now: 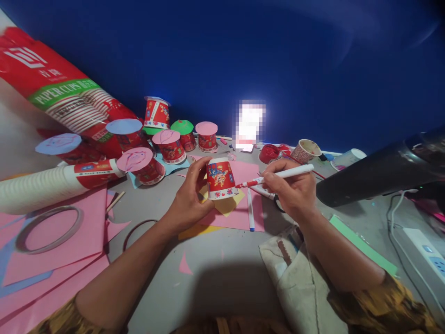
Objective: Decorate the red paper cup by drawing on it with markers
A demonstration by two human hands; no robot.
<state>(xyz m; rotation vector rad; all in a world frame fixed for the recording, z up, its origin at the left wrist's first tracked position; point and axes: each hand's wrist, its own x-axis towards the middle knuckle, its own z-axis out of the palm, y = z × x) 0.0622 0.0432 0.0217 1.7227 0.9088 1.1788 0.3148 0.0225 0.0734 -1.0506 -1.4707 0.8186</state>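
Note:
Fingers and thumb of my left hand (194, 192) are wrapped round a red patterned paper cup (221, 178), held upside down above the pink paper (255, 211). A white marker (294, 172) with a red tip is gripped in my right hand (290, 188). Its tip points left, close to the cup's lower right side; whether it touches cannot be made out. Below the hands, a white pen with a blue end (251, 211) lies on the pink paper, beside yellow paper (227, 204). Scissors (278, 202) are partly hidden beneath my right hand.
Several cups with paper discs on top (206, 137) stand behind and left. A stack of cups (45, 185), a tape roll (22, 241) and pink sheets are at left. A glowing phone (249, 124) stands behind; a black cylinder (375, 169), cloth bag (295, 278) and power strip (426, 253) are right.

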